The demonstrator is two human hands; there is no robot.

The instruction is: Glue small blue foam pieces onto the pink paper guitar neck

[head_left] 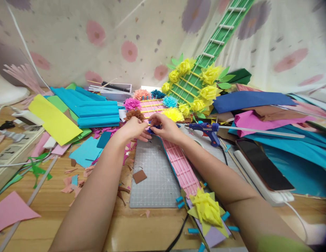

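Observation:
A pink paper guitar (178, 164) with white strings lies on the grey cutting mat (157, 171), its neck pointing toward me. Paper flowers ring its body, among them a magenta one (132, 103), a brown one (135, 114) and a yellow one (173, 114). At the body's near edge, a small dark blue paper flower (154, 130) sits between my two hands, partly hidden. My right hand (167, 128) pinches it from the right. My left hand (135, 128) has its thumb and fingers closed at its left side. A yellow flower (207, 208) decorates the guitar's head.
A green paper guitar (189, 80) with yellow flowers leans against the curtain behind. A blue glue gun (209, 132) lies right of my hands. A phone (263, 164) rests on a white power strip. Blue crepe paper (97, 108), paper scraps (86, 152) and a socket strip (18, 150) occupy the left.

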